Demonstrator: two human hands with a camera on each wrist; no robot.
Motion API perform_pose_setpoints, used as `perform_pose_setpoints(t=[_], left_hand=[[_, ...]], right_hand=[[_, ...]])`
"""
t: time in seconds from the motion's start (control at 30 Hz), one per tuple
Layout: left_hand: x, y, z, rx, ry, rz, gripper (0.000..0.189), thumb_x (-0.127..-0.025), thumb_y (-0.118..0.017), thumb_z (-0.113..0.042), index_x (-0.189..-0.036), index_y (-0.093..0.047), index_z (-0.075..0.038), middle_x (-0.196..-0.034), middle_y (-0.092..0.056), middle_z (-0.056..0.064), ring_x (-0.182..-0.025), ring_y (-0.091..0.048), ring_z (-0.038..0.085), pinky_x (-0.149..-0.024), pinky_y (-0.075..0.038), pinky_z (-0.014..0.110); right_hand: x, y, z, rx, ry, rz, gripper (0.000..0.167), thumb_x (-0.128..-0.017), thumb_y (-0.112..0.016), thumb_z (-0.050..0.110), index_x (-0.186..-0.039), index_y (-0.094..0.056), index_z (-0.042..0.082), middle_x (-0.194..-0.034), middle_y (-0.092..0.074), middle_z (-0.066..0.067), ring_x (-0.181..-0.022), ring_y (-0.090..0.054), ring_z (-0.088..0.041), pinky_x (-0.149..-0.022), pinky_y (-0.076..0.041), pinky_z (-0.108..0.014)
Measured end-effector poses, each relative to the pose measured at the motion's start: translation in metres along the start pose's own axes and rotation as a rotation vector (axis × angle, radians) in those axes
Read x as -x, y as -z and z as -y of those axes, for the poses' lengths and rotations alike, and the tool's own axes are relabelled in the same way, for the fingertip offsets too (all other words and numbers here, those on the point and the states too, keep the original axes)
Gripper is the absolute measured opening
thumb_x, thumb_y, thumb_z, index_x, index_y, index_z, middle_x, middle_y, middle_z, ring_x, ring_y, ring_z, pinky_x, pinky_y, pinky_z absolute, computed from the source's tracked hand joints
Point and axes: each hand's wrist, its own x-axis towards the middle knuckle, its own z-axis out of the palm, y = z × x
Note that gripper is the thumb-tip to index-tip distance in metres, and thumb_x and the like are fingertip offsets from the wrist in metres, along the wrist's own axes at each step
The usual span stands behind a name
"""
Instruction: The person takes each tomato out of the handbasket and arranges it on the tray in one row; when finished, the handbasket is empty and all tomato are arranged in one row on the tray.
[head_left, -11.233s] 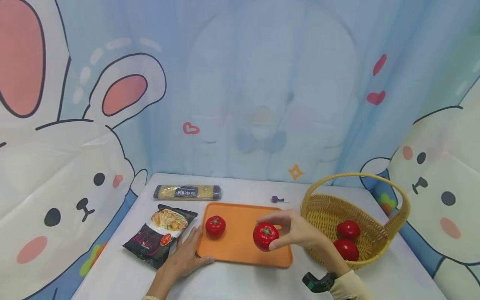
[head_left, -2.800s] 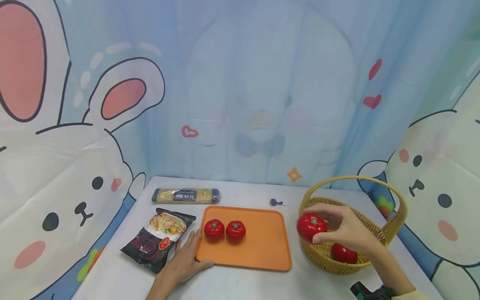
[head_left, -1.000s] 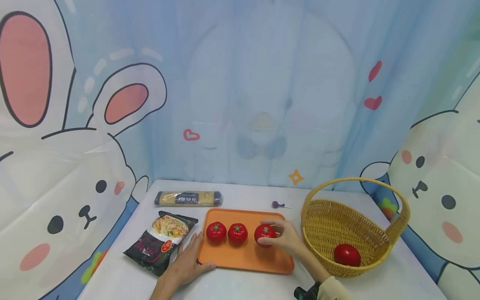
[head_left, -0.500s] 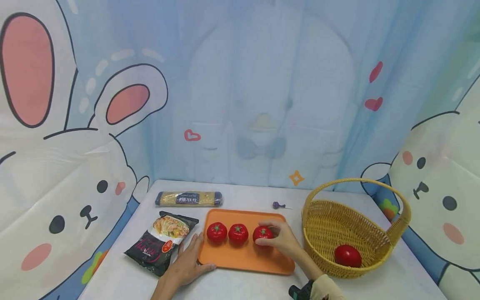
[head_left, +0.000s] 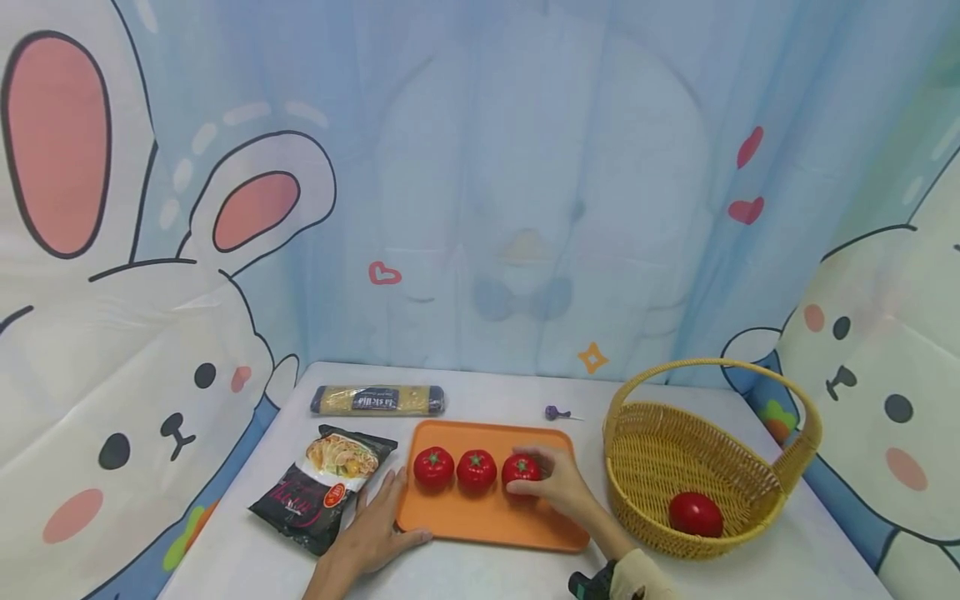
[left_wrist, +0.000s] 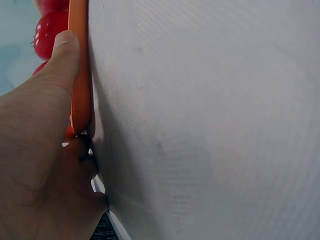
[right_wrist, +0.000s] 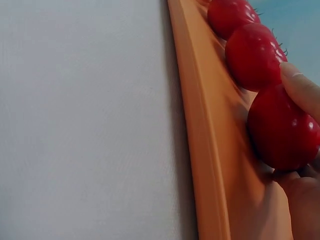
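Note:
My right hand [head_left: 557, 481] holds a glossy red tomato [head_left: 521, 472] between thumb and fingers, at the tray's right-hand part. Two more tomatoes stand left of it in a row on the orange tray [head_left: 480, 529]: a middle tomato [head_left: 476, 472] and a left tomato [head_left: 433, 468]. The right wrist view shows the held tomato [right_wrist: 282, 127] close against its neighbour. Spread at the tray's front left corner, my left hand [head_left: 369, 533] touches its edge. Its thumb [left_wrist: 67, 52] lies against the tray's side wall [left_wrist: 81, 95] in the left wrist view; its other fingers are partly hidden.
A wicker basket [head_left: 645, 442] with a tall handle stands at right, one red tomato-like item [head_left: 695, 514] inside. A black noodle packet [head_left: 318, 492] lies left of the tray. Behind are a pasta pack [head_left: 377, 401] and a small purple object [head_left: 557, 412] with a thin tip.
My right hand has brought a tomato from the basket to the tray, then shifted it left toward the other two. My left hand has stayed at the tray's corner.

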Motion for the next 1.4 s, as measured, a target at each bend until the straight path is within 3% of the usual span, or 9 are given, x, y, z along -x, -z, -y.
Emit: perform_pose_setpoints(t=[0.47,0.73,0.93,1.17,1.4], left_hand=[[-0.001,-0.001,0.003,-0.001,-0.015,-0.001,0.114,-0.089,-0.085,-0.056,-0.166,-0.029,0.007,-0.171,-0.033,0.029,-0.162,-0.022,0.048,-0.127,-0.006,0.079],[-0.001,-0.003,0.0,0.002,-0.03,-0.004,0.113,-0.089,-0.085,-0.053,-0.165,-0.029,0.009,-0.17,-0.033,0.031,-0.161,-0.022,0.05,-0.127,-0.006,0.079],[-0.001,-0.005,0.001,0.002,-0.037,-0.006,0.113,-0.089,-0.085,-0.053,-0.165,-0.028,0.009,-0.171,-0.032,0.029,-0.162,-0.022,0.049,-0.127,-0.005,0.079],[-0.001,-0.007,0.003,0.006,-0.002,0.014,0.114,-0.088,-0.086,-0.053,-0.165,-0.029,0.009,-0.172,-0.031,0.029,-0.162,-0.022,0.049,-0.126,-0.004,0.079],[-0.002,-0.004,0.002,0.008,-0.012,0.008,0.113,-0.089,-0.086,-0.052,-0.164,-0.029,0.01,-0.171,-0.032,0.031,-0.161,-0.022,0.052,-0.126,-0.003,0.08]], right_hand=[[-0.003,-0.004,-0.003,0.028,-0.011,-0.01,0.064,-0.084,-0.093,0.008,-0.14,-0.065,-0.008,-0.141,-0.067,-0.026,-0.136,-0.061,-0.046,-0.113,-0.055,-0.053],[-0.001,-0.003,-0.004,0.051,-0.052,-0.027,0.073,-0.083,-0.095,0.012,-0.146,-0.061,-0.004,-0.148,-0.064,-0.024,-0.143,-0.055,-0.046,-0.119,-0.047,-0.059],[0.006,0.007,0.003,0.043,-0.048,-0.028,0.08,-0.086,-0.093,0.016,-0.152,-0.054,-0.004,-0.149,-0.063,-0.025,-0.145,-0.054,-0.045,-0.121,-0.044,-0.056],[0.024,0.024,0.038,0.076,0.027,-0.025,0.076,-0.09,-0.09,0.014,-0.153,-0.051,-0.005,-0.151,-0.06,-0.028,-0.147,-0.053,-0.044,-0.121,-0.043,-0.051],[0.043,0.055,0.09,0.133,0.106,0.189,0.062,-0.099,-0.082,0.02,-0.149,-0.055,-0.004,-0.146,-0.064,-0.026,-0.14,-0.057,-0.049,-0.115,-0.051,-0.052]])
